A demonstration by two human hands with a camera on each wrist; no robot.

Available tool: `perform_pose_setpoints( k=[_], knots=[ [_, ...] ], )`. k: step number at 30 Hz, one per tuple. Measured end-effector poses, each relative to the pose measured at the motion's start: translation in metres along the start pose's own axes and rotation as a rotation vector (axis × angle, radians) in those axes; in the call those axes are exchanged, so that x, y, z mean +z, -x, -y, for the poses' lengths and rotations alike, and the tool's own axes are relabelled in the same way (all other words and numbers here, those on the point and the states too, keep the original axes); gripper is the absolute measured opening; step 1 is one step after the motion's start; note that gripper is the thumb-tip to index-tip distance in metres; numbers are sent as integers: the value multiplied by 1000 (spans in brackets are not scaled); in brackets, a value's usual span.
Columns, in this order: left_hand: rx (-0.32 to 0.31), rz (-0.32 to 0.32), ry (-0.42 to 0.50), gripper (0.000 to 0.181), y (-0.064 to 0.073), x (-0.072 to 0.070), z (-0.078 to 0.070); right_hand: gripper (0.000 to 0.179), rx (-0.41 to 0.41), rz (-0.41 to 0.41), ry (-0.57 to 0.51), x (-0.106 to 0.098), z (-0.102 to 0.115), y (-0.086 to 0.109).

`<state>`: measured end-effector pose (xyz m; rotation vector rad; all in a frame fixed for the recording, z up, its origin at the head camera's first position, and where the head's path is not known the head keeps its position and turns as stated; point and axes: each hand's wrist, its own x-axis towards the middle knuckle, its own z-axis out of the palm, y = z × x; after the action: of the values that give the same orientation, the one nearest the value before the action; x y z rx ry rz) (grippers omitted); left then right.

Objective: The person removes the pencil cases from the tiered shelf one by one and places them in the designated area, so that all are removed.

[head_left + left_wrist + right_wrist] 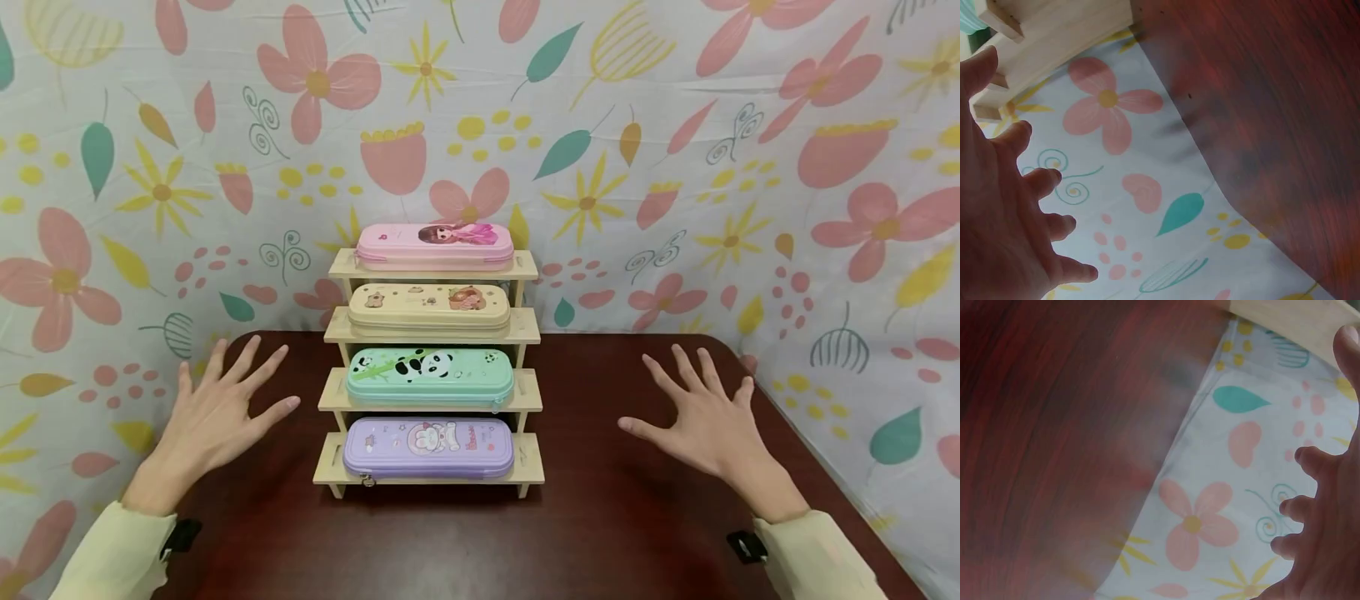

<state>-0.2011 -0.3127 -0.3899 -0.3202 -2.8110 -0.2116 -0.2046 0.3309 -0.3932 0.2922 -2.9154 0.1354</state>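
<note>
A stepped wooden rack (330,462) stands on the dark table, one pencil case on each of its tiers. From the top down they are a pink case (397,242) with a doll picture, a cream case (405,307) with small bears, a mint green case (480,379) with pandas, and a lilac case (375,446) with a rabbit. My left hand (217,417), fingers spread and holding nothing, is left of the rack. Well to the right of it, my right hand (708,421) is likewise spread and holds nothing.
The glossy reddish-brown table (600,517) has rounded far corners. Behind it and along both sides hangs a white cloth (645,75) printed with flowers and leaves. Black straps (747,547) sit at both wrists, by the pale sleeves. Zipper pulls hang off the lower cases.
</note>
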Motion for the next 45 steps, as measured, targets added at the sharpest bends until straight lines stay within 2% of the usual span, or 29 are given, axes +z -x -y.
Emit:
perform_pose_setpoints(
  k=[4, 9, 13, 17, 21, 26, 32, 40, 45],
  knots=[
    [24, -21, 25, 85, 2, -4, -6, 111, -32, -25, -20, -2, 10, 6],
    [67, -51, 85, 96, -1, -10, -17, 116, -70, -21, -122, -4, 27, 12],
    [91, -58, 182, 104, -6, -13, -29, 119, -98, -35, -198, -4, 47, 19],
    [77, -28, 316, 108, -12, -13, -40, 118, -117, -78, -283, -6, 70, 25],
    [64, 3, 406, 110, -18, -10, -48, 106, -156, -140, -382, -8, 90, 30],
    [68, 6, 454, 107, -25, -3, -50, 81, -203, -177, -465, -5, 110, 31],
    [72, 0, 471, 104, -30, 1, -50, 72, -239, -127, -511, 5, 130, 32],
    [109, 9, 563, 101, -31, 2, -52, 77, -260, -64, -553, 16, 147, 31],
    [107, 14, 608, 102, -31, 3, -52, 80, -276, -31, -625, 21, 153, 28]
  ],
)
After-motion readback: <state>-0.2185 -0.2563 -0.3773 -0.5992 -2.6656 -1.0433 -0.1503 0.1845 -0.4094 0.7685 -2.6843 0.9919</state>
